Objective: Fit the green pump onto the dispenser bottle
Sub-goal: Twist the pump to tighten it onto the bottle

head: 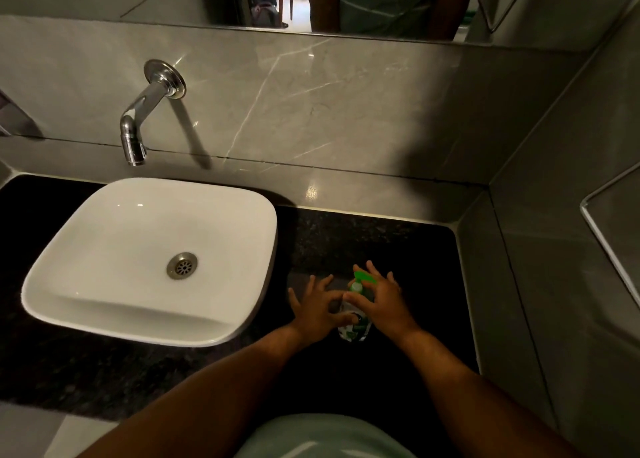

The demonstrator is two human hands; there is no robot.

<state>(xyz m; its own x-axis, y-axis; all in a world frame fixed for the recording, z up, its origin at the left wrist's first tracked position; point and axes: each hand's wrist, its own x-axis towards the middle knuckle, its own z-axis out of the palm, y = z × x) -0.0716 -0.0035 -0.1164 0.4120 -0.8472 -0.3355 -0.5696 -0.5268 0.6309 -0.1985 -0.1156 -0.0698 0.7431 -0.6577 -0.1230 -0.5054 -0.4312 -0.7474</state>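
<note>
A small clear dispenser bottle with a green-and-white label stands upright on the black counter, right of the sink. The green pump sits on top of its neck. My left hand holds the bottle's body from the left with thumb and forefinger, the other fingers spread. My right hand grips the pump's collar from the right, thumb and fingers around it. The hands hide much of the bottle's neck, so I cannot tell how the pump is seated.
A white square basin with a metal drain fills the counter's left part. A chrome wall tap hangs over it. Grey marble walls close the back and right side. The black granite counter extends behind the bottle.
</note>
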